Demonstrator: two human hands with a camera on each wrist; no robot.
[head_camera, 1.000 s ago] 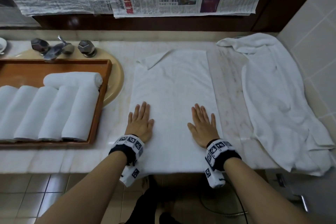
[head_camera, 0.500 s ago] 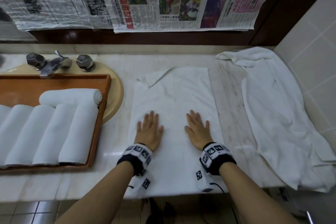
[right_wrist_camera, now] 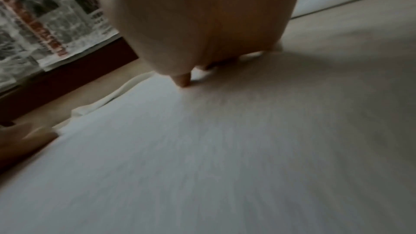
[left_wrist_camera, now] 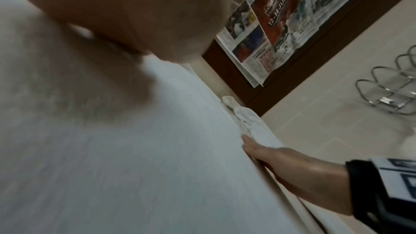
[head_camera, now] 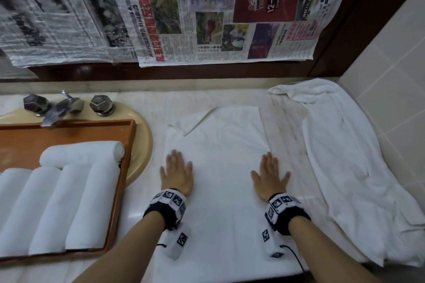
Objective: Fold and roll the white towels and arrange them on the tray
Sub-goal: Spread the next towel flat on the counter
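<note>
Nearest, both forearms reach over the counter edge, each wrist banded in black with white marker tags. The left hand (head_camera: 176,173) and right hand (head_camera: 271,176) lie flat, palms down, fingers straight and together, pressing the flat white towel (head_camera: 218,145) spread on the pale marble counter (head_camera: 285,126); neither grasps anything. Its far left corner is turned over. To the left, the wooden tray (head_camera: 119,193) holds rolled white towels (head_camera: 69,204), one laid crosswise behind the row. To the right lies a crumpled white towel (head_camera: 345,158). Farther back: metal taps (head_camera: 57,105), then hanging newspaper sheets (head_camera: 207,18).
</note>
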